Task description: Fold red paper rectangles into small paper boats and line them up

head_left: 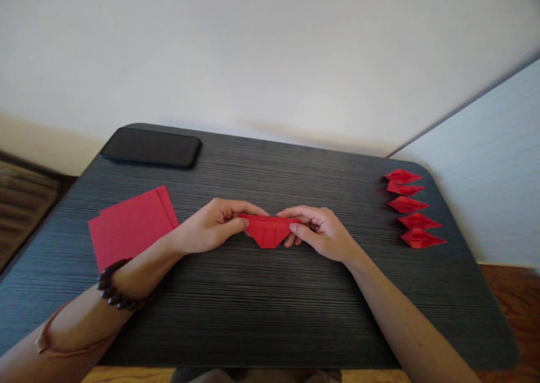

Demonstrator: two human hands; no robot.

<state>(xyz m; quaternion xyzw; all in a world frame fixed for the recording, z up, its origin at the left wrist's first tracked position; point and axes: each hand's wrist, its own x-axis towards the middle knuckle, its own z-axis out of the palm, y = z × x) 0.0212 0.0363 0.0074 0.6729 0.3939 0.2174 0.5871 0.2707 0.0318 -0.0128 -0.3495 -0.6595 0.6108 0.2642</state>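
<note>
A partly folded red paper piece (269,230) lies at the middle of the dark striped table (270,310), shaped like a wide strip with a point toward me. My left hand (213,225) pinches its left end, fingers closed on the paper. My right hand (321,231) grips the right end the same way. A bead bracelet circles my left wrist.
A stack of flat red paper sheets (130,225) sits left of my hands. Several finished red folded figures (411,208) lie in a column at the right side. A black phone (152,147) rests face down at the far left corner. A pale wall stands behind the table.
</note>
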